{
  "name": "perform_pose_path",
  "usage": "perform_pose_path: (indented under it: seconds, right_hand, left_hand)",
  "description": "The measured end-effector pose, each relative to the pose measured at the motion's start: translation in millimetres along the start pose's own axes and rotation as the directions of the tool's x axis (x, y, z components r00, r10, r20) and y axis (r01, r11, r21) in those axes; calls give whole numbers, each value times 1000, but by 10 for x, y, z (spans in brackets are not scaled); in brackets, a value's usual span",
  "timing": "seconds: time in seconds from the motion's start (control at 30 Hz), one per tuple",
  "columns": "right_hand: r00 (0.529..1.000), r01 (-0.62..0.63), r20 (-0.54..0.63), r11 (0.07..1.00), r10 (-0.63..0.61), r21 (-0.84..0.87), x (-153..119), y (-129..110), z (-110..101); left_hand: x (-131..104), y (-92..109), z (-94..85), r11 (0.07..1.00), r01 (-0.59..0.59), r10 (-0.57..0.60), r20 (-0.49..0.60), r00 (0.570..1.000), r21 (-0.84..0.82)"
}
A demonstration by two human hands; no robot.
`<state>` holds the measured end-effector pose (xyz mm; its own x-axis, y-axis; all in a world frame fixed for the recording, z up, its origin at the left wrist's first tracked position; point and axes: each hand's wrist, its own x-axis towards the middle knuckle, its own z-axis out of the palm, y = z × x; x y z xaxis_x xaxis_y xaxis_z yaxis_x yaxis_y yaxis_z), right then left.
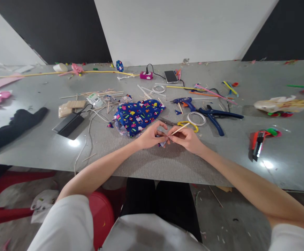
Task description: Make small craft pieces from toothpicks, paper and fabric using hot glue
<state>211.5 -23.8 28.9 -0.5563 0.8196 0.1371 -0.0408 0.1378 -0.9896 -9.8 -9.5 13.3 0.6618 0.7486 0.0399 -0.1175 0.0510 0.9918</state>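
Note:
My left hand (152, 135) pinches a small piece of blue and pale fabric (162, 143) between thumb and fingers, low over the table's front part. Touching it at the fingertips, my right hand (187, 138) is closed on a thin wooden stick (181, 129) that slants up to the right. Just behind my left hand lies a blue patterned cloth (138, 116). Yellow-handled scissors (195, 127) rest behind my right hand, with a white ring (196, 119) beside them.
A blue glue gun (183, 101) and blue cutters (214, 115) lie behind and right of my hands. Farther right is a box cutter (258, 146). A black adapter (69, 124), wooden sticks and a cable are on the left. A phone (171, 76) lies at the back.

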Motion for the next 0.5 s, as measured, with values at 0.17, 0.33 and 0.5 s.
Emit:
perform_pose_path:
  seconds: [0.17,0.33,0.5]
  right_hand:
    - [1000,24,19,1000,-24,-5,-1,1,-30]
    - [998,52,34,999,-53,15,-5,39,-46]
    - [969,123,-220,992,-117,13,-2,80,-93]
  left_hand:
    - [1,-26,21,1000,-13,13,-22,1000,5]
    - [3,-36,25,999,-30,32,-38,999,43]
    - [14,-22,2,980,-101,122,-120,985,169]
